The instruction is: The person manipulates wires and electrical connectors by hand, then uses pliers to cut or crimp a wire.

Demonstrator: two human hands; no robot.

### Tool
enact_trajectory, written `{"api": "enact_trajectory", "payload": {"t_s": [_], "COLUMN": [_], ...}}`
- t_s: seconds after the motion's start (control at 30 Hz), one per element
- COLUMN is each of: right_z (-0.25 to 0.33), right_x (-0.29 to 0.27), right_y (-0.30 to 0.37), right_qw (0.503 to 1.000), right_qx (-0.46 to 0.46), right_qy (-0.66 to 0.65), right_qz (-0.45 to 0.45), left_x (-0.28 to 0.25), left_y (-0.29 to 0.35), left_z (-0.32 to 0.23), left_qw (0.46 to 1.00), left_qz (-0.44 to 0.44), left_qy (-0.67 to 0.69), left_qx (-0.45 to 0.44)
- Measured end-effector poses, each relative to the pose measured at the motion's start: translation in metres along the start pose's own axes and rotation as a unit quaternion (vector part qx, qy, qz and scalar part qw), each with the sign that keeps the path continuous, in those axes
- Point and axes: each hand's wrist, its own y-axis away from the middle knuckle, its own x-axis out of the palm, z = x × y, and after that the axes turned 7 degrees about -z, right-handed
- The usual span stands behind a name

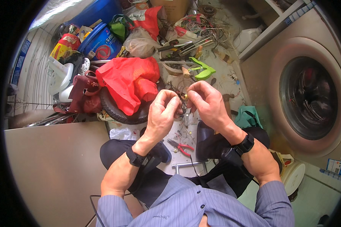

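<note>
My left hand (pixel 163 112) and my right hand (pixel 207 101) are raised close together over the floor between my knees. Thumb and fingers are pinched on each hand. What they hold is too small to make out. Dark thin strands and a small metal piece (pixel 186 115) show just below the fingertips; whether they are held or lie on the floor, I cannot tell. Pliers with red handles (pixel 183 148) lie on the floor nearer to me, jaws pointing up and left. Beyond my right hand rests a bright green plastic tool (pixel 204 70).
A washing machine (pixel 271 81) stands at the right. To the left, a red bag (pixel 127 81) covers a black tyre (pixel 121 115), near a grey panel (pixel 49 170). Farther back are a blue bucket (pixel 100 43), tangled wires (pixel 201 24) and a cardboard box (pixel 172 9).
</note>
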Motion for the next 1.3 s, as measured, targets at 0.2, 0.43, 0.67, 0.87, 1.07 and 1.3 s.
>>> {"api": "enact_trajectory", "payload": {"t_s": [0.2, 0.43, 0.67, 0.87, 1.07, 1.3], "right_z": [-0.012, -0.008, -0.003, -0.006, -0.005, 0.006], "right_x": [0.003, -0.006, -0.006, -0.014, -0.032, -0.078], "right_y": [0.001, -0.004, -0.008, -0.015, -0.025, -0.042], "right_qw": [0.988, 0.997, 0.989, 0.960, 0.924, 0.910], "right_qx": [-0.137, 0.030, -0.016, 0.030, 0.037, -0.005], "right_qy": [0.075, -0.064, -0.144, -0.273, -0.381, -0.410], "right_qz": [-0.003, 0.028, 0.013, 0.047, -0.015, -0.053], "left_x": [0.002, -0.003, -0.007, -0.009, -0.009, -0.014], "left_y": [0.002, -0.003, -0.007, -0.009, -0.010, -0.010], "left_z": [-0.004, 0.000, 0.001, 0.006, 0.005, 0.002], "left_qw": [0.999, 0.996, 0.992, 0.994, 0.995, 0.999], "left_qz": [0.040, 0.019, 0.006, 0.005, 0.003, 0.000], "left_qy": [-0.004, 0.085, 0.112, 0.085, 0.078, 0.046], "left_qx": [0.011, -0.021, -0.056, -0.062, -0.058, -0.030]}}
